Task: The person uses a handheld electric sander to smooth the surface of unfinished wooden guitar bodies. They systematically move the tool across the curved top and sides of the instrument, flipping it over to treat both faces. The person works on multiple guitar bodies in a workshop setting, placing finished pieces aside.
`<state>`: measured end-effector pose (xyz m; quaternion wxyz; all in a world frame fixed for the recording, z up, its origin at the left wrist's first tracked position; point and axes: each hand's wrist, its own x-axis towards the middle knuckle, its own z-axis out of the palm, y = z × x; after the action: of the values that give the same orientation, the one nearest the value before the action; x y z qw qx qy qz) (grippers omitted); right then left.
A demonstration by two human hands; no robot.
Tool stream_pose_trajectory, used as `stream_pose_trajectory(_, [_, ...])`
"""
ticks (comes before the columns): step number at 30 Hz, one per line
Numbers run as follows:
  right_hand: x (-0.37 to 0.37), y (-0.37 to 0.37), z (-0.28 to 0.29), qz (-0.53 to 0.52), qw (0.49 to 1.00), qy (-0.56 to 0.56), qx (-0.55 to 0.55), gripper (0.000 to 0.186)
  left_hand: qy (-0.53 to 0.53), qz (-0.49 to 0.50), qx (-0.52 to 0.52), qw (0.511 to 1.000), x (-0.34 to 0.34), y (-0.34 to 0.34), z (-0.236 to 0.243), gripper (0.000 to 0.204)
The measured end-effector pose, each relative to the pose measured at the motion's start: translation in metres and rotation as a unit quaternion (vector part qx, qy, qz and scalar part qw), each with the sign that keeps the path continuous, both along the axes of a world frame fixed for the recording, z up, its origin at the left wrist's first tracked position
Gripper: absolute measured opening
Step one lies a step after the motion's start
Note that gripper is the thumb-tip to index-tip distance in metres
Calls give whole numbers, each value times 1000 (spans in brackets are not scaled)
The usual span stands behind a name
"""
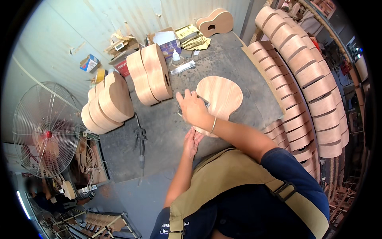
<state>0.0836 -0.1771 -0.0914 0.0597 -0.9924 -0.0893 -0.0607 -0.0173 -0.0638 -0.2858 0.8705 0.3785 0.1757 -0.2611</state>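
Observation:
A small pale wooden guitar body (pixel 223 93) lies on the dark worktable, its plain back facing up. My right hand (pixel 193 108) reaches across it to its left edge, fingers curled over a tool with dark metal parts (pixel 206 103) showing on both sides of the hand. The hand covers most of that tool, so its kind is hidden. Below it, my left hand (pixel 192 142) grips the near end of the guitar body, thumb up and fingers along the edge. A bracelet (pixel 213 124) circles my right wrist.
Guitar bodies (pixel 149 75) stand in groups at left, with one more (pixel 215 23) at the back. An air blow gun (pixel 141 147) lies on the worktable (pixel 119 159). Racked bodies (pixel 302 63) line the right. A fan (pixel 47 131) and a person (pixel 51 201) are far left.

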Motion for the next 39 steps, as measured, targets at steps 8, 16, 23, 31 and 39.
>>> stream_pose_trajectory(8, [-12, -2, 12, -2, 999, 40, 30, 76, 30, 1, -23, 999, 4, 2, -9, 25])
stream_pose_trajectory(16, [-36, -10, 10, 2, 994, 53, 93, 72, 25, -1, -30, 999, 1, 7, -17, 29])
stream_pose_trajectory(23, [26, -64, 12, -74, 990, -2, 119, 65, 31, -2, -16, 999, 3, -4, 6, 30])
stream_pose_trajectory(31, [-37, -34, 10, 26, 988, 25, 147, 72, 23, -18, -24, 999, 4, 7, -20, 31])
stream_pose_trajectory(39, [-59, -69, 26, -16, 987, -44, 155, 61, 12, -34, -42, 998, 3, 7, -22, 36])
